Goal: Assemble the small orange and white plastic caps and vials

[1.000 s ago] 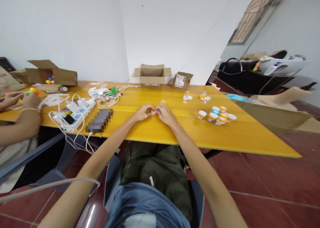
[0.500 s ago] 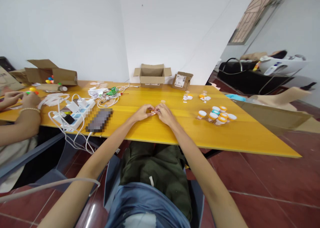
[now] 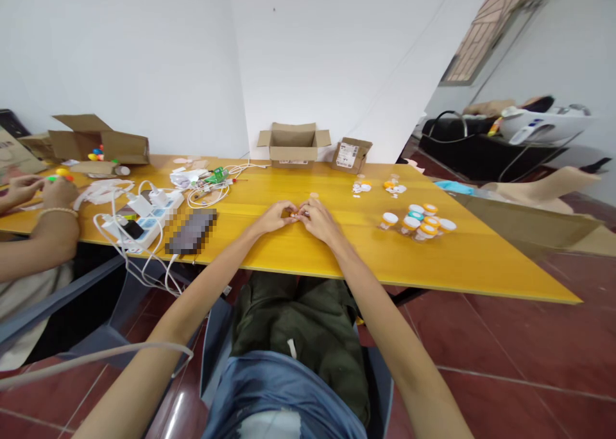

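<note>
Both my hands meet at the fingertips above the table (image 3: 337, 259). My left hand (image 3: 275, 218) is closed in a pinch on a small white-and-orange piece (image 3: 294, 215). From the other side, the fingers of my right hand (image 3: 315, 219) are curled against the same piece, mostly covering it. Its exact kind is too small to make out. A pale round disc (image 3: 314, 196) lies just beyond my right hand. To the right stands a group of small jars with white, orange and teal lids (image 3: 416, 218). A single jar (image 3: 389, 219) stands slightly apart from them.
Small white and orange parts (image 3: 395, 187) lie at the back right. Two cardboard boxes, an open one (image 3: 292, 154) and a smaller one (image 3: 351, 155), stand against the wall. Leftward are a phone (image 3: 191, 231), a power strip (image 3: 156, 224) with cables, and another person's hands (image 3: 60, 192).
The fingers of my right hand have shifted slightly around the small piece, and less orange shows. My left hand stays almost in place.
</note>
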Demonstrator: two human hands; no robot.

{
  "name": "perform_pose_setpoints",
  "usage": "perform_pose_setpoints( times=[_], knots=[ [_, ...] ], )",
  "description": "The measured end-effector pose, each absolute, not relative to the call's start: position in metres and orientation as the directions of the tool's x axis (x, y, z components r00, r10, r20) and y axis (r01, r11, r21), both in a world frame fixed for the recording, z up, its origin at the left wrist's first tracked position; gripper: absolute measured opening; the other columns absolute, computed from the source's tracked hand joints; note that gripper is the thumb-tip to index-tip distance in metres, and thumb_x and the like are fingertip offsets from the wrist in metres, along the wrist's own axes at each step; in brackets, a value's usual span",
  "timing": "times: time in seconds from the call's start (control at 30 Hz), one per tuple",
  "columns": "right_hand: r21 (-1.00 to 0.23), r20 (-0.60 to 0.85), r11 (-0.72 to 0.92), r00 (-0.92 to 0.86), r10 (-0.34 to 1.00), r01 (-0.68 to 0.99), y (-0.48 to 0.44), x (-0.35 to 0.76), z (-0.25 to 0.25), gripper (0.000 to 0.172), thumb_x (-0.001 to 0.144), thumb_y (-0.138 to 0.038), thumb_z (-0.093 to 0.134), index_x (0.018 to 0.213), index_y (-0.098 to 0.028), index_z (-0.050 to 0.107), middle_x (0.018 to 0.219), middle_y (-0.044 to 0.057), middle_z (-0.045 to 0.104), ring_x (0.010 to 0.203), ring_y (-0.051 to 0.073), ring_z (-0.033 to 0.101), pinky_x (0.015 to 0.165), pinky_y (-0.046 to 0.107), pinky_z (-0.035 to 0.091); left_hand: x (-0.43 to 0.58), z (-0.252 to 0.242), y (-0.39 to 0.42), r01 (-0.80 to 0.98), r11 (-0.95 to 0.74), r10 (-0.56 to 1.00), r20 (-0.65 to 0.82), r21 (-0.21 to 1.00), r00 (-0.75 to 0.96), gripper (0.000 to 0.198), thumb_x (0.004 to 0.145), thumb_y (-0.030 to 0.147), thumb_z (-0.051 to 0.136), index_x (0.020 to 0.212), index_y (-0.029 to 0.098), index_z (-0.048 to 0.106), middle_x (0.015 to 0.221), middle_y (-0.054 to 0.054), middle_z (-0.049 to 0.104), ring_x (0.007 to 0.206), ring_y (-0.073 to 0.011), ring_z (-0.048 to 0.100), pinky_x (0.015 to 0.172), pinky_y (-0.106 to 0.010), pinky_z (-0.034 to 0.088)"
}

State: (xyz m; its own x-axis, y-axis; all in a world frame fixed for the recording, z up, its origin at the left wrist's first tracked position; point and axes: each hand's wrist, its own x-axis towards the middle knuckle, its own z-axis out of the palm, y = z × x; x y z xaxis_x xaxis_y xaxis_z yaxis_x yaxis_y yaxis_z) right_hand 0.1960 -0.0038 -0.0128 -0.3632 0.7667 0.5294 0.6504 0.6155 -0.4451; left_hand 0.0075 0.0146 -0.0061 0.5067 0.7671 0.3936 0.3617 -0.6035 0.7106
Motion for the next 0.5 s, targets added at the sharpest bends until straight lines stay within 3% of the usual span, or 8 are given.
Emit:
perform_pose_setpoints(
  times=[0.5],
  knots=[
    [-0.499, 0.506, 0.57, -0.315, 0.803, 0.652, 0.0018, 0.1909, -0.0169, 0.012, 0.085, -0.018, 0.063, 0.075, -0.023, 0.065, 0.096, 0.006, 0.063, 0.099, 0.024, 0.06, 0.092, 0.042, 0.049, 0.0061, -0.0084, 0.0157, 0.373, -0.613, 0.763, 0.399, 0.696, 0.509, 0.015, 0.081, 0.027, 0.073, 0.091, 0.017, 0.07, 0.095, -0.004, 0.072, 0.093, -0.0185, 0.064, 0.094, -0.035, 0.05]
  ],
)
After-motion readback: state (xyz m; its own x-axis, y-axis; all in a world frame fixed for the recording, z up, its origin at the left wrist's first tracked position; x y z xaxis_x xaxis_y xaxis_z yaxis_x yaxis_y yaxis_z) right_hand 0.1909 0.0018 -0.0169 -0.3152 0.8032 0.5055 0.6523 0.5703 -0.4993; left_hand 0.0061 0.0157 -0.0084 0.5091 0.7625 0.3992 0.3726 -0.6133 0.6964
